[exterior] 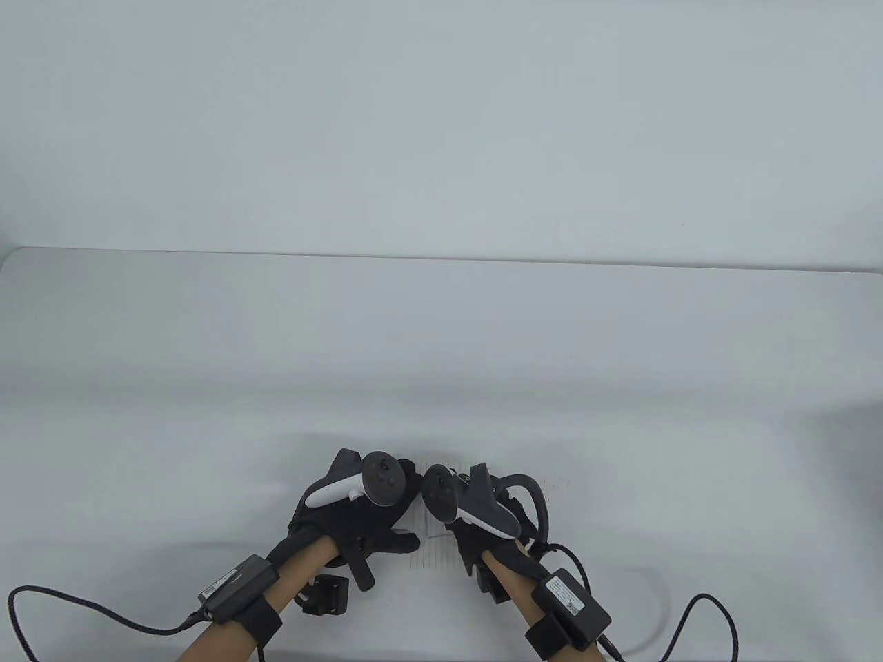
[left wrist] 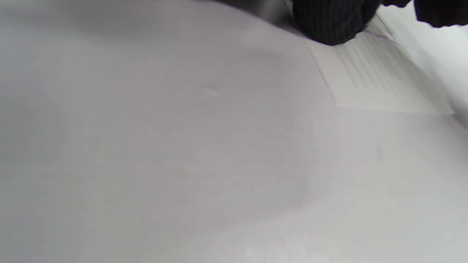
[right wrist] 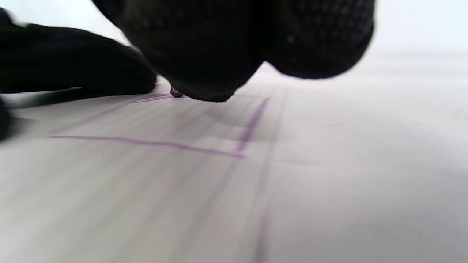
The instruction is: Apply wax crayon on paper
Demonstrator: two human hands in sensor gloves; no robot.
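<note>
Both hands [exterior: 355,514] [exterior: 483,520] sit low, close together, fingers curled downward.

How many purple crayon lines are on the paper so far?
3 show in the right wrist view: one long line across the near side, one short line meeting its right end, and one running back toward the crayon tip. The gloved fingers may hide more.

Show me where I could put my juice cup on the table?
The far half of the table, between its back edge and the hands, is bare, as are the left and right sides. It is crowded near the front middle: the left hand and right hand sit on the lined paper, with cables trailing off.
</note>
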